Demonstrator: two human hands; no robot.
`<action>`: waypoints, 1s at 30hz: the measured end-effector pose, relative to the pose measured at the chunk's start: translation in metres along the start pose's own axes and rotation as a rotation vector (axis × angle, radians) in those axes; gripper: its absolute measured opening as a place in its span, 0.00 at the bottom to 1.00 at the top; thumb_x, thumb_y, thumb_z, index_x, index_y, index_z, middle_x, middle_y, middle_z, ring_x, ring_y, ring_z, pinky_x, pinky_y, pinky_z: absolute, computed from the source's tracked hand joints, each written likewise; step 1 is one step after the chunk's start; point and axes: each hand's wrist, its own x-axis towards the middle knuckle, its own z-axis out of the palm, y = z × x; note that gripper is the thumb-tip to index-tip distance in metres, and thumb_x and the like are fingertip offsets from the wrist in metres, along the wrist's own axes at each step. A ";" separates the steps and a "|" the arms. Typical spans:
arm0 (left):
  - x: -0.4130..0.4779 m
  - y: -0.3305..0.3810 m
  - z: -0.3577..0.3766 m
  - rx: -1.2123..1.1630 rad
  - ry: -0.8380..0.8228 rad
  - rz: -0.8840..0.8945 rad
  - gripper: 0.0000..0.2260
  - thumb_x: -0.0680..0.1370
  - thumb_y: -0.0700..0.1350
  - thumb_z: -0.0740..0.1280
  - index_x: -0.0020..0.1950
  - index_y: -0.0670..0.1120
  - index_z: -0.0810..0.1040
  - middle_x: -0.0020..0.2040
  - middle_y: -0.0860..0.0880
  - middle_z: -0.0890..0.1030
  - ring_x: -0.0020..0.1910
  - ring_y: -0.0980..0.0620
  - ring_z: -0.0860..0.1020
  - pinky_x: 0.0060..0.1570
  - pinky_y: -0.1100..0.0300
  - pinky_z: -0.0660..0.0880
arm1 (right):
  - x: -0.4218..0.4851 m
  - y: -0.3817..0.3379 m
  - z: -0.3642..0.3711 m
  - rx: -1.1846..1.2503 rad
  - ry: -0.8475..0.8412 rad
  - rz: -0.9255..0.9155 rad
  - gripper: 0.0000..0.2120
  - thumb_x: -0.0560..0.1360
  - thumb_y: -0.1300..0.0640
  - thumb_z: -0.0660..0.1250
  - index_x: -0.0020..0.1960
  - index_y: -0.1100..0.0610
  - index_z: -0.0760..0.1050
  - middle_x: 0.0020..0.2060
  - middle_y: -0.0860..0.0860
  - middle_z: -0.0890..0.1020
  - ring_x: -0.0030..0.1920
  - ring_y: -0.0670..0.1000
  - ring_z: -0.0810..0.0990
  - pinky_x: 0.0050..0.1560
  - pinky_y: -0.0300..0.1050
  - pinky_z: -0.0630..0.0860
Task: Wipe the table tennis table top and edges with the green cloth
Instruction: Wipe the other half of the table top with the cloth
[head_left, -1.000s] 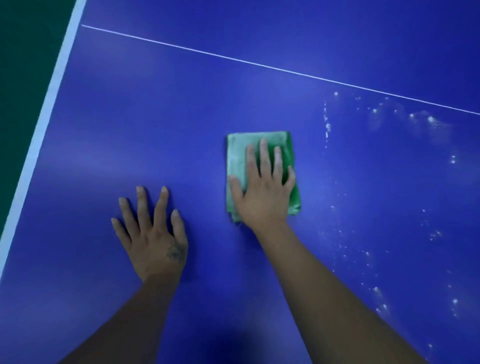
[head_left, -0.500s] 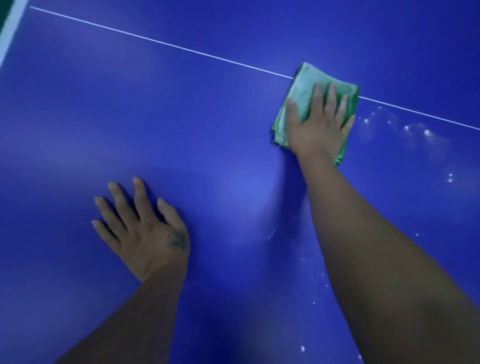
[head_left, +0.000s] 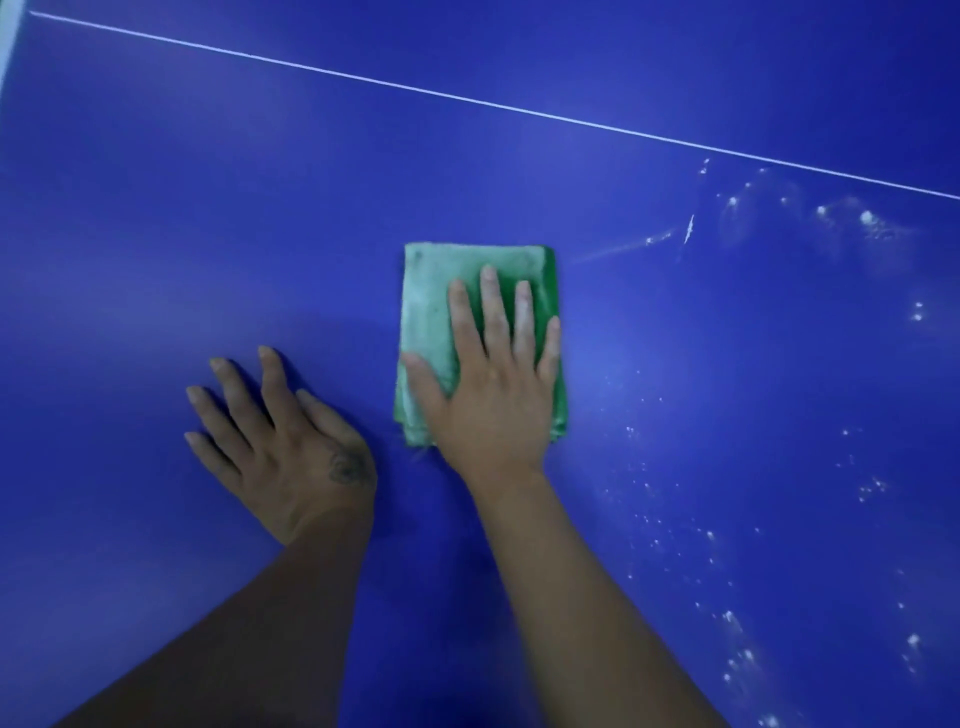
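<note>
A folded green cloth (head_left: 431, 322) lies flat on the blue table tennis table top (head_left: 208, 208), near the middle of the view. My right hand (head_left: 493, 384) presses down on the cloth with straight, spread fingers and covers its right and lower part. My left hand (head_left: 280, 447) rests flat on the bare table just left of the cloth, fingers spread, holding nothing.
A thin white line (head_left: 467, 101) crosses the table diagonally beyond the cloth. White dust specks (head_left: 862, 218) and smears are scattered over the right side of the table, down to the lower right (head_left: 737, 660). The table's white edge (head_left: 8, 47) shows at the top left corner.
My right hand has pulled the cloth back from the white line toward me, to a spot beside my left hand. A fresh smear trails at the upper right. My left hand stayed put.
</note>
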 end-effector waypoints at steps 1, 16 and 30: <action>0.000 -0.001 0.000 -0.001 -0.005 0.001 0.24 0.88 0.51 0.54 0.85 0.51 0.66 0.87 0.45 0.60 0.87 0.41 0.54 0.85 0.38 0.49 | -0.002 0.017 -0.005 -0.023 0.001 -0.008 0.36 0.83 0.31 0.59 0.86 0.47 0.63 0.87 0.50 0.60 0.87 0.58 0.55 0.85 0.67 0.50; 0.000 -0.024 -0.015 -0.105 -0.088 0.169 0.24 0.88 0.52 0.57 0.84 0.48 0.68 0.87 0.43 0.60 0.87 0.40 0.55 0.84 0.36 0.49 | 0.002 -0.021 -0.018 -0.060 -0.055 0.329 0.38 0.85 0.32 0.53 0.89 0.49 0.52 0.89 0.52 0.51 0.88 0.60 0.47 0.84 0.68 0.43; -0.015 -0.094 -0.027 -0.055 -0.145 0.463 0.25 0.88 0.51 0.56 0.86 0.50 0.65 0.88 0.46 0.57 0.88 0.43 0.52 0.85 0.36 0.50 | -0.059 0.079 -0.032 -0.156 -0.027 0.324 0.36 0.85 0.33 0.52 0.88 0.48 0.58 0.88 0.50 0.57 0.88 0.59 0.53 0.84 0.69 0.51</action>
